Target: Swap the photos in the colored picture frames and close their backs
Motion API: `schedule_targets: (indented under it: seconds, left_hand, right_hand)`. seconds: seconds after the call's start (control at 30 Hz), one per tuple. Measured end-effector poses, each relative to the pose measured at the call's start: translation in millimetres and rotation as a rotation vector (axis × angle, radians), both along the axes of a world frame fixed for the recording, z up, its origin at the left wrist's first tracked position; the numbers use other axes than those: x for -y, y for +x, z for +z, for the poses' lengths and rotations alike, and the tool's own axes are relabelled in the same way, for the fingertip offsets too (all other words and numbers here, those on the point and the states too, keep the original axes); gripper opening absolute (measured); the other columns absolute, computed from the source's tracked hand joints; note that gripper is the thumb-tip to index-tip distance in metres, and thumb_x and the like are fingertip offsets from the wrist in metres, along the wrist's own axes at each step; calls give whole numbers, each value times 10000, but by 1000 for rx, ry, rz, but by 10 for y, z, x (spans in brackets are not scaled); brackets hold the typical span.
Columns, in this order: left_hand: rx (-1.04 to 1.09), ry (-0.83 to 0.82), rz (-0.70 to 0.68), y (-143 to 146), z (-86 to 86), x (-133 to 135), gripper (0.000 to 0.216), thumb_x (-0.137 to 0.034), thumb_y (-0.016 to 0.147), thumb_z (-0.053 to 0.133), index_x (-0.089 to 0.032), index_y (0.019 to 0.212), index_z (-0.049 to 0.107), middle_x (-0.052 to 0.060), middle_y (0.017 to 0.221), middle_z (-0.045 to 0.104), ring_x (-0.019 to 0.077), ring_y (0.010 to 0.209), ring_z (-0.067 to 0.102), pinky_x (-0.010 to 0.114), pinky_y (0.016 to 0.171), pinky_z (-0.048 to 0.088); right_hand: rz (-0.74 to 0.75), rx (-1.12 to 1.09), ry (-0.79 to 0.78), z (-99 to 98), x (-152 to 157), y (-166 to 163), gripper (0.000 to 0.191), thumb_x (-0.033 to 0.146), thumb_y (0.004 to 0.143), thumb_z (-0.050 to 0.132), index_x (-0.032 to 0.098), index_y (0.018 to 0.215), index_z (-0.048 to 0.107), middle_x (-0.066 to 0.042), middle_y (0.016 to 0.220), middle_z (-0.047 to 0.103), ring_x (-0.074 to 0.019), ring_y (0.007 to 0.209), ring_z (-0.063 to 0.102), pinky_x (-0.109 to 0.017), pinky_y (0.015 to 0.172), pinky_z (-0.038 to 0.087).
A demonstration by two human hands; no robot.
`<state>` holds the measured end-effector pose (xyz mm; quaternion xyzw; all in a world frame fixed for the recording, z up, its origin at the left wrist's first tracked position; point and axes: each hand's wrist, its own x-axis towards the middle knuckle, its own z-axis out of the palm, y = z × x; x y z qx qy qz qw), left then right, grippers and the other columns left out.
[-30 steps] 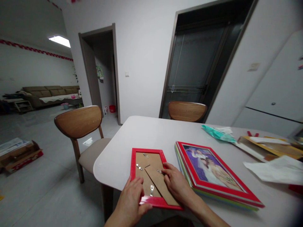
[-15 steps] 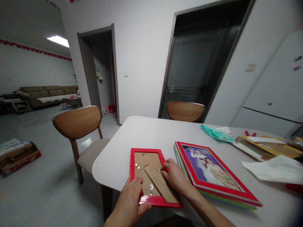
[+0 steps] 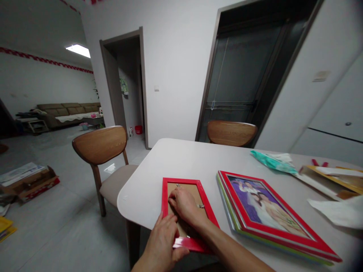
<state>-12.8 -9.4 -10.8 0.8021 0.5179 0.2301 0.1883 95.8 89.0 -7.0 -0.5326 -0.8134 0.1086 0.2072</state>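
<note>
A red picture frame (image 3: 165, 192) lies face down at the near edge of the table, its brown backing board (image 3: 191, 190) upward. My left hand (image 3: 164, 238) is closed on its lower left corner, thumb over the bottom border and fingers along the left side. Reaching across the backing, my right hand (image 3: 184, 204) has its fingertips pinched at the left side, over the spot of a small metal clip that they hide. Another metal clip (image 3: 200, 206) shows at the right border, and a top clip (image 3: 178, 185) pokes out above my right knuckles. My right forearm covers the lower backing.
A stack of frames, topped by a red-framed wedding photo (image 3: 263, 204), lies to the right. Beyond it are a teal packet (image 3: 272, 161), a yellow-edged envelope (image 3: 326, 177) and white paper (image 3: 337, 211). Wooden chairs stand at the left (image 3: 100, 145) and far side (image 3: 231, 133).
My right hand has moved left across the backing, from the right-hand clip to the left-hand one. My left hand keeps its hold on the corner. The view has turned slightly left.
</note>
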Motion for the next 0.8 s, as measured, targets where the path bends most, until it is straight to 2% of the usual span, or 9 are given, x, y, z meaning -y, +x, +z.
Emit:
schedule_targets:
  seconds: [0.2,0.4,0.53,0.67,0.8]
  left_hand:
    - [6,-18,-1,4,-2,-19,297,-230,532,714,-155,790,586,126,1162,525,265,1108,433,475,980,248]
    - [14,-5,5,2,-12,-12,287,-212,531,719,-156,775,578,130,1179,510,258,1113,429,463,972,266]
    - [21,-11,-6,-4,-14,-7,286,-227,541,717,-154,776,572,129,1188,503,254,1116,426,457,976,261]
    - [17,-5,-12,-6,-13,-15,283,-234,549,709,-152,781,569,134,1180,509,258,1117,425,463,975,262]
    - [2,-17,-10,-7,4,-6,288,-221,553,697,-146,799,566,153,1176,507,277,1111,430,495,966,260]
  right_hand:
    - [97,-3,13,-94,2,32,208,168,712,460,156,581,620,-34,664,586,-116,638,488,-205,584,323]
    - [110,-13,10,-54,28,57,214,178,722,453,164,600,628,-30,654,599,-117,647,506,-202,594,325]
    - [1,-23,5,-29,-132,146,221,224,748,432,169,676,633,-38,664,629,-119,611,529,-209,564,317]
    - [-166,-13,-4,-56,-363,233,206,245,743,441,164,742,631,-72,730,648,-148,678,562,-222,574,322]
    - [-269,11,-34,-99,-514,245,191,279,735,464,171,748,621,-80,755,649,-162,702,571,-232,576,330]
